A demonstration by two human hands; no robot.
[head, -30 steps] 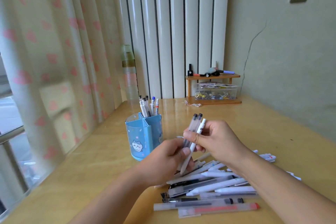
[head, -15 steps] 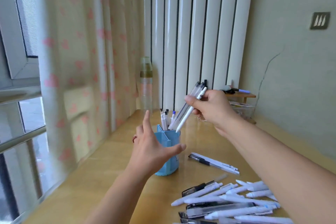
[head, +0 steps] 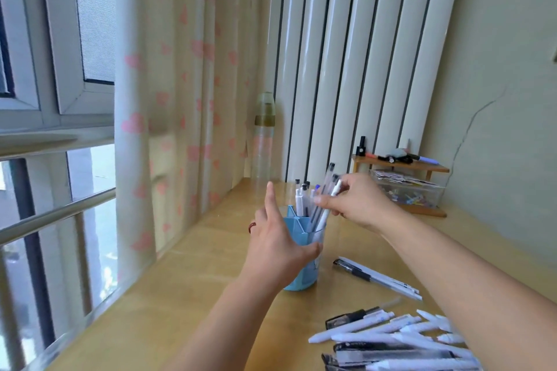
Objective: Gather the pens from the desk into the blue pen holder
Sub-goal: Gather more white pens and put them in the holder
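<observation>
At far desk (head: 187, 289) corner: right hand (head: 355, 205) grip pinching pen bundle (head: 324, 205), tips entering blue pen holder (head: 304, 250); left hand (head: 278, 244) open-fingered, steadying holder. Next: release, fetch loose pens (head: 391, 337).

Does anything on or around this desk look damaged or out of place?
Yes: a thin dark crack runs down the pale green wall above the small wooden shelf. Two pens also lie by themselves on the wooden desk, apart from the main pile of pens.
</observation>
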